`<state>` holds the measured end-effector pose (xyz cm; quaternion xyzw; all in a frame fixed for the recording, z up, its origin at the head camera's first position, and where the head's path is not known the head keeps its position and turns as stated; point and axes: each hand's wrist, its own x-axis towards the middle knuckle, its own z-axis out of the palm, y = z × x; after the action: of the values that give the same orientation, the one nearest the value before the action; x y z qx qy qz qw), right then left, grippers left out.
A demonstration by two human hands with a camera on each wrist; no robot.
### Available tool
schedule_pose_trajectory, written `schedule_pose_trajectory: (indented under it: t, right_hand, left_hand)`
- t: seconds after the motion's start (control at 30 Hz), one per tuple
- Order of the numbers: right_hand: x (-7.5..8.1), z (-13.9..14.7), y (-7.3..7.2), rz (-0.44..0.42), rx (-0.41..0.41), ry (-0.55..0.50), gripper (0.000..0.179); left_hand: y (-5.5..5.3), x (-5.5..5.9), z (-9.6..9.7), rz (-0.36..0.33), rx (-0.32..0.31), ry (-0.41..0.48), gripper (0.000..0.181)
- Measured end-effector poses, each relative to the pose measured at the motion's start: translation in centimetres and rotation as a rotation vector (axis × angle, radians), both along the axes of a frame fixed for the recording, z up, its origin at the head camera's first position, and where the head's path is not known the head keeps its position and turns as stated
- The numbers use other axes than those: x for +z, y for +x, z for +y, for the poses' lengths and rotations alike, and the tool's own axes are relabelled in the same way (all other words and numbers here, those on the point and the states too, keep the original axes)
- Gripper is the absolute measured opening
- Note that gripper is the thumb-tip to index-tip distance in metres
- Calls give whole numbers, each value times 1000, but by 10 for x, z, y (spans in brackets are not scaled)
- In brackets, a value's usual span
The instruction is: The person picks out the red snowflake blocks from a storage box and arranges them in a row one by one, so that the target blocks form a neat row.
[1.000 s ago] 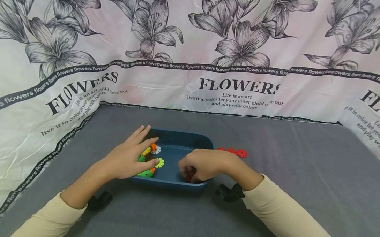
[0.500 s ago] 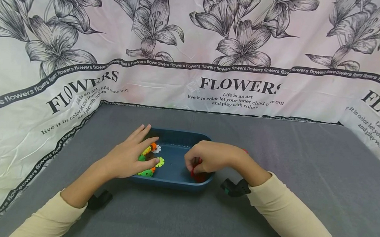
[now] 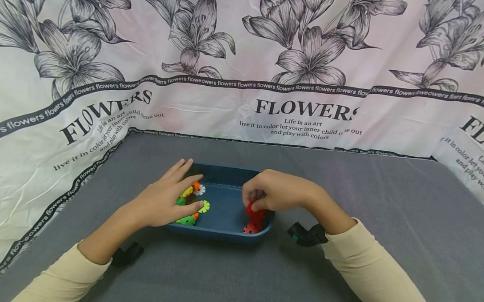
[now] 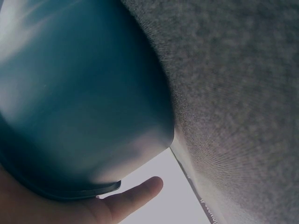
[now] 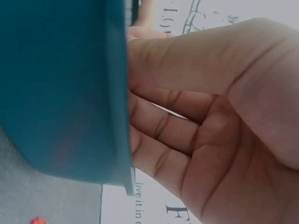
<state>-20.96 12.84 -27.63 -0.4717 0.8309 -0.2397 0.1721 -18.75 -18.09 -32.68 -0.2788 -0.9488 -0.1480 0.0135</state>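
Observation:
A blue plastic tray [image 3: 219, 233] sits on the table in the head view. My left hand [image 3: 162, 201] lies across its left end, fingers spread and fairly straight. Under and beside it are notched snowflake discs: a white disc [image 3: 201, 190], a yellow-green disc [image 3: 205, 206], green discs [image 3: 186, 220] and some orange. At the right end, my right hand [image 3: 278, 190] pinches a red snowflake disc [image 3: 249, 209] between thumb and fingers. More red discs [image 3: 253, 226] lie just below it in the tray. In the right wrist view the tray wall [image 5: 60, 93] hides the fingertips.
The grey table [image 3: 384, 209] extends around the tray, with a flower-printed cloth [image 3: 211, 110] hanging behind. A small red piece [image 5: 38, 220] shows on the table in the right wrist view. Black wrist devices, such as the right device [image 3: 308, 234], sit under both forearms.
My right hand has risen and shifted right and away within the tray's right end, uncovering red discs there. It now hides the red discs behind the tray. My left hand stays put.

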Motion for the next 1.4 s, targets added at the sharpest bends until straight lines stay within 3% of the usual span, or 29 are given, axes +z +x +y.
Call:
schedule_pose_trajectory:
  t: [0.77,1.2,1.4]
  right_hand:
    - [23,35,-5,-41,-114,-26,18]
    - [23,65,-23,-63,-164,28,16]
    - [18,82,-33,-103,-243,82,16]
  left_hand:
    - [-1,0,0,2,-3,0,74]
    - [1,-1,0,-6,3,-3,73]
    - [0,0,1,-9,2,2,74]
